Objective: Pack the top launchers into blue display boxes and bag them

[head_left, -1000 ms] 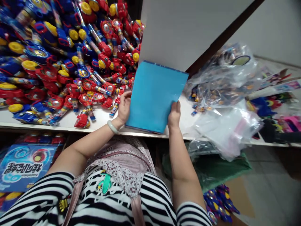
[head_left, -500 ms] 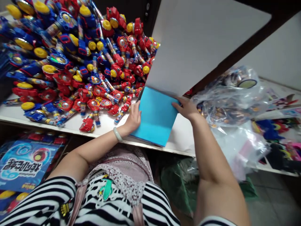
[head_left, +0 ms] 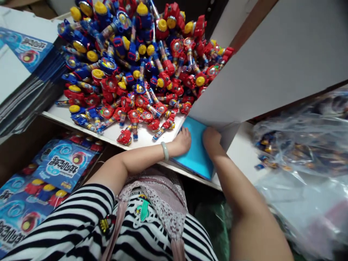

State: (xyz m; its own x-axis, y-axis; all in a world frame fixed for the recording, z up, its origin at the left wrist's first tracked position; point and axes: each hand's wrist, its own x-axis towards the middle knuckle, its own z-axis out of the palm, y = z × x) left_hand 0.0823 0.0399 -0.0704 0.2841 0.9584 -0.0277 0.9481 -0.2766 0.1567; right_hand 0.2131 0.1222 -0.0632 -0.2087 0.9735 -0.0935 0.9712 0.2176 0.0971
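A light-blue card (head_left: 196, 155) lies flat at the white shelf's front edge, its far part tucked under a large white sheet (head_left: 269, 61) that slopes up to the right. My left hand (head_left: 182, 139), with a pale bangle on the wrist, curls over the card's left edge. My right hand (head_left: 211, 139) grips the card's right side, fingers hidden under the white sheet. A pile of red, blue and yellow plastic toys (head_left: 141, 69) covers the shelf just left of my hands.
Clear plastic bags (head_left: 301, 152) holding small toys lie at the right. Printed blue toy boxes (head_left: 63, 165) sit below the shelf at left, and a stack of flat blue cards (head_left: 24, 83) leans at far left. The shelf edge (head_left: 81, 125) runs diagonally.
The blue card has slid further under the white sheet, less of it showing. My right hand moved from the card's far corner to its near right side. The view shifted left.
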